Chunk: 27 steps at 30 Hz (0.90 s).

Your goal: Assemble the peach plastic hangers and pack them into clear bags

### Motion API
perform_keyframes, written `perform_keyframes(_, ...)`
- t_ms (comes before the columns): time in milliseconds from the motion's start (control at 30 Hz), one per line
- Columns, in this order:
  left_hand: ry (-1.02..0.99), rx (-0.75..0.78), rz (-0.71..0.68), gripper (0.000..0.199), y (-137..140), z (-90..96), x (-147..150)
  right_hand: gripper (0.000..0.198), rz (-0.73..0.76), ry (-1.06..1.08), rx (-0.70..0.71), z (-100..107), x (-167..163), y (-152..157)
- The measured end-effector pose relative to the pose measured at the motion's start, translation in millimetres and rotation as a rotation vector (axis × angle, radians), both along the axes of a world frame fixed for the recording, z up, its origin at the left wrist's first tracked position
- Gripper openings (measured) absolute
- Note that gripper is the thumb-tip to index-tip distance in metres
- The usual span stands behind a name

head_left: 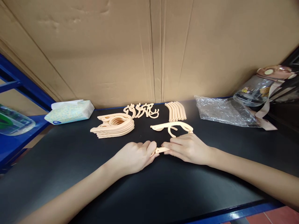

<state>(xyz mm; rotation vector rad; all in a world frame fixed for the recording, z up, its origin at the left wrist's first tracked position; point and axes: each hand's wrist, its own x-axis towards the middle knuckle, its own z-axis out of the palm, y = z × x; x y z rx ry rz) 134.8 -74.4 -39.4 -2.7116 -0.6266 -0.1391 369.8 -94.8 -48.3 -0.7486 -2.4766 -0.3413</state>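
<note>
A cream plastic folding hanger [173,125] is held between my two hands over the black tabletop. One arm of it points left, and its curved hook shows just above my right fingers. My right hand [190,148] is closed around the hanger near its bend. My left hand [137,157] pinches the tip of the lower arm, close to a small jointed piece [161,150]. The fingers cover part of that joint. Behind my left hand lies a neat stack of folded cream hangers [114,130].
Loose cream hooks [141,110] and a row of curved hanger arms [176,112] lie by the cardboard wall [105,56]. A tissue pack [70,113] is at the left. A transparent plastic bag [224,110] and a water bottle [254,88] are at the right.
</note>
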Motion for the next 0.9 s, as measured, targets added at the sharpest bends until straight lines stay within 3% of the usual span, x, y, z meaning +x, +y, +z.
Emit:
perform_keyframes(133, -0.024, 0.096, -0.018, 0.024, 0.6, -0.6, -1.3, 0.03, -0.003, -0.007, -0.017, 1.1, 0.1, -0.1)
perform_keyframes(300, -0.023, 0.069, -0.01, 0.025, 0.5, 0.9, -0.6, 0.032, -0.015, -0.028, -0.026, 2.5, 0.4, 0.1)
perform_keyframes(633, -0.067, -0.397, 0.043, 0.028, 3.8, 7.3, -0.5, 0.03, -0.057, 0.005, 0.077, 0.8, -2.9, -0.8)
perform_keyframes(767, -0.223, -0.626, 0.149, 0.03, 5.3, 12.1, -4.3, 0.025, -0.051, -0.039, 0.114, -0.4, -2.0, -0.3)
perform_keyframes(900, -0.261, -0.665, 0.181, 0.027, 6.4, 14.3, -6.0, 0.025, -0.056, -0.035, 0.105, -0.5, 0.2, 1.3)
